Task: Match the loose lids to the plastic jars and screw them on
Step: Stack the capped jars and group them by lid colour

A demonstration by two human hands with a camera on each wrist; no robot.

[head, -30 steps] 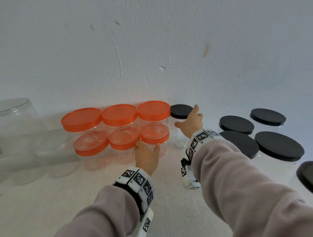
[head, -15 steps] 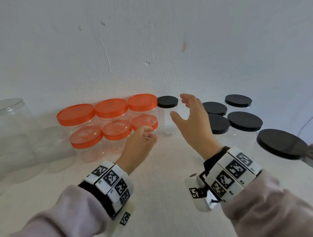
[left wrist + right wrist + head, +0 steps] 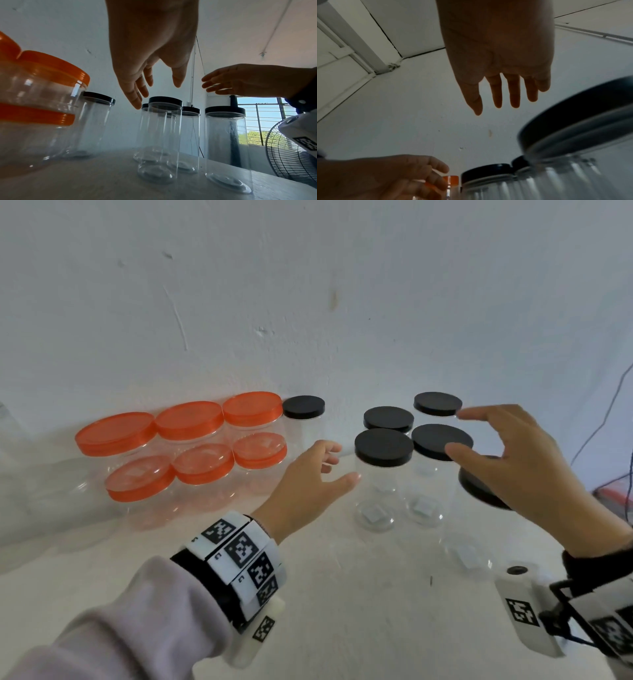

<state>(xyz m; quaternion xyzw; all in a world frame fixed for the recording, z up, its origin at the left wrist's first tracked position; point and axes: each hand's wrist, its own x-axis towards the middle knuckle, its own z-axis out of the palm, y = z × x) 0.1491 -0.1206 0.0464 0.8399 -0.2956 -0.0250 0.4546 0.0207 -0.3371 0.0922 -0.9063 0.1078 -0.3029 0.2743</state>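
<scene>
Several clear jars with orange lids (image 3: 191, 440) stand stacked in two tiers against the wall at the left. One tall clear jar with a black lid (image 3: 303, 407) stands just right of them. A cluster of black-lidded tall jars (image 3: 383, 447) stands at the right. My left hand (image 3: 322, 470) hovers open between the orange stack and that cluster, fingers spread, holding nothing. My right hand (image 3: 496, 453) hovers open above the black-lidded jars (image 3: 165, 101) and partly hides the nearest one (image 3: 583, 124). Neither hand touches a jar.
Large clear lidless containers (image 3: 37, 484) sit at the far left. The white wall (image 3: 308, 302) runs close behind the jars. Cables (image 3: 613, 412) hang at the far right, and a fan (image 3: 289, 151) stands beyond the table's right end.
Both hands have pulled back from the orange jars and the single black-lidded jar and moved right, toward the black-lidded cluster. My view has also swung right.
</scene>
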